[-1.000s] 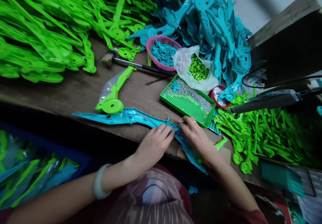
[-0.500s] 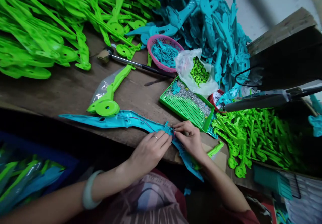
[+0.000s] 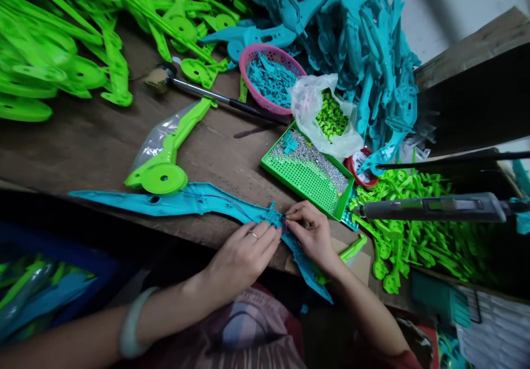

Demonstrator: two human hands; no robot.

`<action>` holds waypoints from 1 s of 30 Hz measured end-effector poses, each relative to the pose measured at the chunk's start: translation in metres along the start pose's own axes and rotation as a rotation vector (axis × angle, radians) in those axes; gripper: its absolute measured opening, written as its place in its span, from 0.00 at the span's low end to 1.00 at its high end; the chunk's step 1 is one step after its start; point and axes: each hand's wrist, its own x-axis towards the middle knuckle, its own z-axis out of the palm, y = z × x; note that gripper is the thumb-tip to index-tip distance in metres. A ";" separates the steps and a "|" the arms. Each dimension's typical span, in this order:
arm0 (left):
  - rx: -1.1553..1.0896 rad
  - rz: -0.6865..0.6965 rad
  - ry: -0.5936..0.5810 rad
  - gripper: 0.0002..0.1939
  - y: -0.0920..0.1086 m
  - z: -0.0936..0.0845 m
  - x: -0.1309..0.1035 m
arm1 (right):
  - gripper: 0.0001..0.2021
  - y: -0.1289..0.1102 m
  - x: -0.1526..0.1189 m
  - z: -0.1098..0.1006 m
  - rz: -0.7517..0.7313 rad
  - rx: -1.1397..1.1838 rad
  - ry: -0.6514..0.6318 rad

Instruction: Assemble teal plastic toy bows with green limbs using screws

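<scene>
A long, curved blue plastic shell (image 3: 174, 199) lies along the table's front edge, hollow side up, with a thin wire running inside it. My left hand (image 3: 250, 250) presses its bunched fingers on the shell's middle, holding it. At that same middle section my right hand (image 3: 310, 228) is closed in a pinch on thin red and dark wire (image 3: 285, 223); the wire's end is hidden by the fingertips. A green part with a round disc (image 3: 163, 178) and a clear bag (image 3: 159, 137) touches the shell's upper edge.
Behind stand a green tray (image 3: 298, 178) of small metal screws, a pink basket (image 3: 271, 54) of blue pieces and a plastic bag (image 3: 348, 137) of green bits. A hammer (image 3: 199, 91) lies left of them. An electric screwdriver (image 3: 430, 207) hangs at right. Green and blue parts are heaped around.
The view has shifted slightly, and the hanging screwdriver has swung lower. Both hands remain at the shell's middle, the right still pinching the wire.
</scene>
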 end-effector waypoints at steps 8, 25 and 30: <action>0.019 -0.027 0.033 0.21 0.005 0.003 -0.003 | 0.07 -0.006 0.001 0.000 0.012 -0.055 -0.035; 0.093 0.012 -0.027 0.26 -0.003 0.011 -0.015 | 0.07 -0.036 0.032 -0.053 0.001 -0.306 -0.499; 0.208 0.051 -0.192 0.23 -0.021 0.025 -0.010 | 0.10 -0.073 0.162 -0.091 -0.097 -0.688 0.161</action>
